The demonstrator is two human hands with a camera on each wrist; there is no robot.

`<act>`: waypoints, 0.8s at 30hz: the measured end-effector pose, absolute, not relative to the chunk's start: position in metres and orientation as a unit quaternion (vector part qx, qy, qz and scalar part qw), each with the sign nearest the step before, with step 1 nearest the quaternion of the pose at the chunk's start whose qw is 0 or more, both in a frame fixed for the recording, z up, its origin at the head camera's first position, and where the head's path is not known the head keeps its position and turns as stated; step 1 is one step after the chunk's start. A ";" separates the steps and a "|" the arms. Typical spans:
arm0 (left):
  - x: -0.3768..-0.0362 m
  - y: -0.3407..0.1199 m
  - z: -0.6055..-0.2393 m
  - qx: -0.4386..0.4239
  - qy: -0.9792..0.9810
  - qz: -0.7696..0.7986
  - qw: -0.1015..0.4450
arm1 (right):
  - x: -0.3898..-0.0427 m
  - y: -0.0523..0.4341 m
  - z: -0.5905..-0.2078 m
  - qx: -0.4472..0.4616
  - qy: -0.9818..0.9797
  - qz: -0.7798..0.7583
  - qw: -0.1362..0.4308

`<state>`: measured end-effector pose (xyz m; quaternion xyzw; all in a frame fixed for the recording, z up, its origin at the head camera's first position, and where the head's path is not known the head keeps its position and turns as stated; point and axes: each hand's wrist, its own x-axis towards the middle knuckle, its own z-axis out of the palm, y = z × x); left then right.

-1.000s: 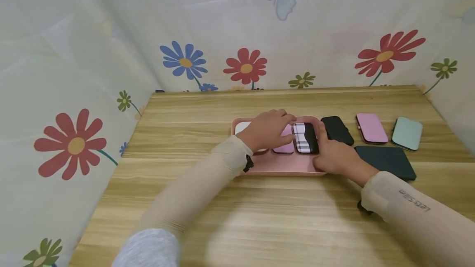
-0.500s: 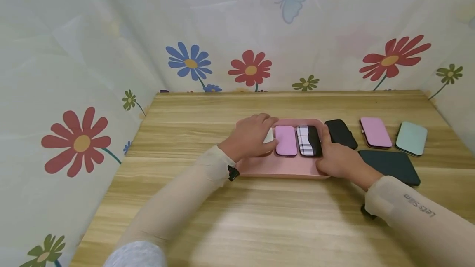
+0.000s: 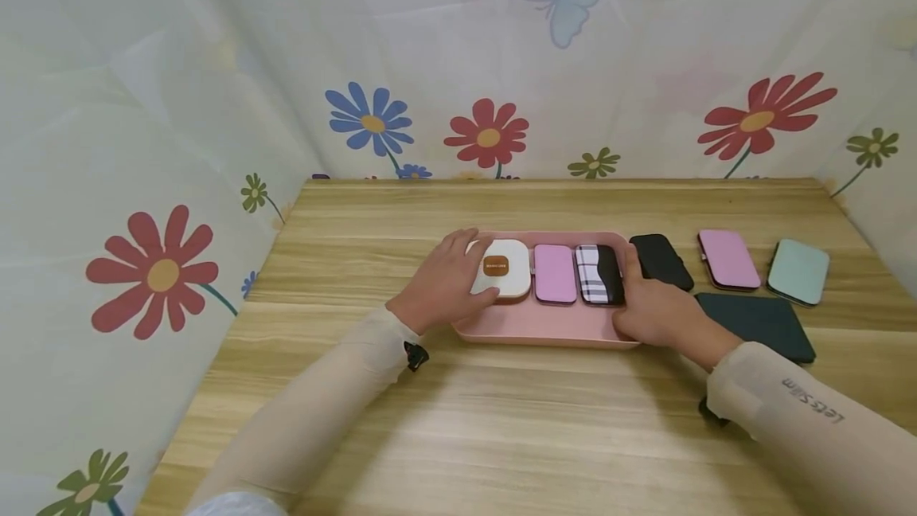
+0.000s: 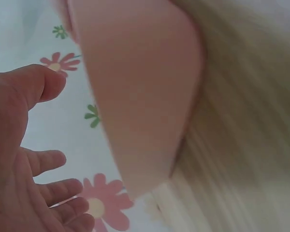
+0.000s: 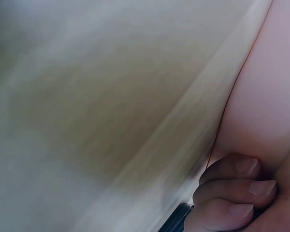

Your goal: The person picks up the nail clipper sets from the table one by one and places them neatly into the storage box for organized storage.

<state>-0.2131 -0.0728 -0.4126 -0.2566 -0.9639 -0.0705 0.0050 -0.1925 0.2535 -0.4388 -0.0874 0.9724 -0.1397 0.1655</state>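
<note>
On the wooden table (image 3: pixel 458 420), nearest the viewer, two sleeved forearms reach forward to a pink tray (image 3: pixel 544 326). The left hand (image 3: pixel 440 281) lies at the tray's left end, fingers relaxed and loosely spread, its fingertips against the left side of a white case (image 3: pixel 501 267) that bears a brown square label; the left wrist view shows the palm open, fingers apart, beside the tray's (image 4: pixel 140 96) pink wall. The right hand (image 3: pixel 655 309) rests at the tray's right end, thumb stretched up along the rim; the right wrist view shows its fingers (image 5: pixel 232 188) curled against the tray's (image 5: pixel 266 111) edge, so it grips that end. In the tray, left to right, the white case, a pink case (image 3: pixel 555 273) and a plaid case (image 3: pixel 598 274) lie flat side by side, close together. Just right of the tray lies a black case (image 3: pixel 661 260), with a dark green case (image 3: pixel 759 321) nearer the viewer. Farther right lie another pink case (image 3: pixel 728 259) and a mint case (image 3: pixel 798 271). Behind the table hangs a flowered cloth (image 3: pixel 487 62).
</note>
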 end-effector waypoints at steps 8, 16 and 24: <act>-0.210 -0.086 -0.430 -0.238 -0.963 -0.128 0.016 | -0.193 0.254 -0.441 -0.088 0.973 -0.138 0.160; -0.209 -0.091 -0.444 -0.209 -0.968 -0.141 -0.017 | -0.193 0.254 -0.441 -0.085 0.973 -0.143 0.161; -0.209 -0.091 -0.447 -0.186 -0.969 -0.154 -0.057 | -0.192 0.253 -0.439 -0.089 0.972 -0.144 0.165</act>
